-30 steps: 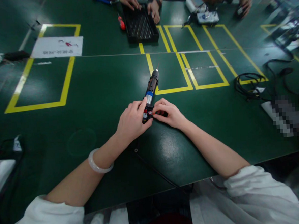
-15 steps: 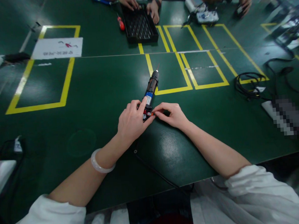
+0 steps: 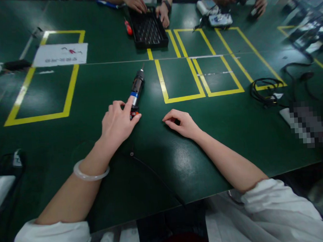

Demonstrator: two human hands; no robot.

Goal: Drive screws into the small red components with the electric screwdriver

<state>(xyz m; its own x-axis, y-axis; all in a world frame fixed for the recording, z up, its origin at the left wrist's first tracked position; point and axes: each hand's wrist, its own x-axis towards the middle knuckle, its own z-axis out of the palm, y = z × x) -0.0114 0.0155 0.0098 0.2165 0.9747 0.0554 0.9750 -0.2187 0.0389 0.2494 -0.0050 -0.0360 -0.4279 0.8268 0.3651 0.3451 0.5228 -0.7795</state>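
My left hand [image 3: 116,122] is closed around the rear of an electric screwdriver [image 3: 136,86]. The tool lies on the green table with its thin bit pointing away from me. It has a dark body and a blue and silver band, and small red and orange parts show at its rear end beside my thumb. My right hand [image 3: 182,123] rests on the table to the right, apart from the screwdriver. Its thumb and index finger are pinched together; whatever may be between them is too small to make out. A black cable [image 3: 154,174] runs from near the left hand to the table edge.
Across the table, another person's hands work at a black tray [image 3: 151,44] of small parts, with a red-handled tool [image 3: 128,27] beside it. Yellow tape outlines mark the tabletop. A printed sheet [image 3: 56,56] lies left; a coiled black cable [image 3: 266,89] lies right.
My left hand has carried the electric screwdriver to the left, away from my right hand. The right fingertips, formerly at the tool's rear end, are now separate from it, still pinched.
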